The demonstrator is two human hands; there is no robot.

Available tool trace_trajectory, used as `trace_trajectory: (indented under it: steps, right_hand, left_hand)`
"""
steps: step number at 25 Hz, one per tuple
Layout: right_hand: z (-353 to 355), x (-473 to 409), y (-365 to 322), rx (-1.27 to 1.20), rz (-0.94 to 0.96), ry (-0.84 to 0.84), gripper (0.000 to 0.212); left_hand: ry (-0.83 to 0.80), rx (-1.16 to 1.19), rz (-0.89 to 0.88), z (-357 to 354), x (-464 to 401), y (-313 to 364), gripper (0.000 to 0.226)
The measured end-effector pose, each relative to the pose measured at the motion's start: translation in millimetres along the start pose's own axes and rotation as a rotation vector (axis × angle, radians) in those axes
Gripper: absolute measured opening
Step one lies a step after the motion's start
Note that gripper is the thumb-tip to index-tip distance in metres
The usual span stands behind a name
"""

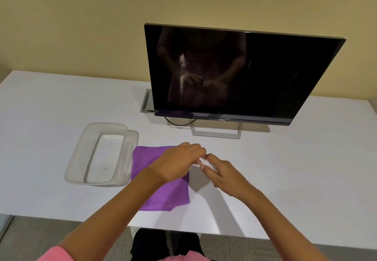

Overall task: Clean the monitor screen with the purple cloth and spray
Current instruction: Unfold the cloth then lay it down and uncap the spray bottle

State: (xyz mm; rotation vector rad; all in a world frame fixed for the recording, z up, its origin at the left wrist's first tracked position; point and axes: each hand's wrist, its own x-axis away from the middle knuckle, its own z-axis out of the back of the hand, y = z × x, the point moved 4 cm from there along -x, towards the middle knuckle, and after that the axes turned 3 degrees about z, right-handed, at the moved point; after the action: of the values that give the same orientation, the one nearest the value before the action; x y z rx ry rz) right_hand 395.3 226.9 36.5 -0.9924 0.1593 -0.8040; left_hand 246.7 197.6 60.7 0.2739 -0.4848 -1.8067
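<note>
Both hands meet over the table: right hand [219, 171] grips a small white object, probably the spray bottle [206, 162], light and slippery; left hand [179, 158] pinches its top. Beneath the left hand lies the soft, limp purple cloth [163, 191], best gathered mid-fold.

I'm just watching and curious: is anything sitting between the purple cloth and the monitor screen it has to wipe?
Nothing visible stands between them. The purple cloth lies flat on the white table, and only bare tabletop separates it from the monitor. The clear container sits off to the cloth's left side. Both hands, left hand and right hand, hold a small white object.
</note>
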Motion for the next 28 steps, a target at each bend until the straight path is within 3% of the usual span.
trace_trajectory:
  steps: [2,7,11,15,19,23,28]
  right_hand:
    - [8,0,1,-0.166,-0.025,-0.021,0.009]
    - [26,-2,-1,-0.344,-0.017,-0.113,0.017]
    - [33,-1,3,-0.395,-0.048,-0.188,0.023]
    - [32,8,9,-0.433,-0.129,-0.248,0.037]
    - [29,14,10,-0.460,-0.145,-0.289,0.039]
    - [23,16,12,-0.474,-0.176,-0.304,0.045]
    - [26,19,7,-0.581,-0.152,-0.328,0.037]
  left_hand:
    - [0.064,0.119,-0.003,4,-5,6,0.029]
    - [0.187,0.233,0.010,11,-15,14,0.024]
    - [0.120,0.284,0.015,9,-21,18,0.027]
    - [-0.043,0.059,-0.089,-6,-17,26,0.036]
    - [-0.064,-0.144,-0.116,-11,-12,33,0.036]
    - [-0.078,-0.126,-0.143,-11,-9,31,0.032]
    - [-0.071,-0.069,-0.172,-5,-8,34,0.034]
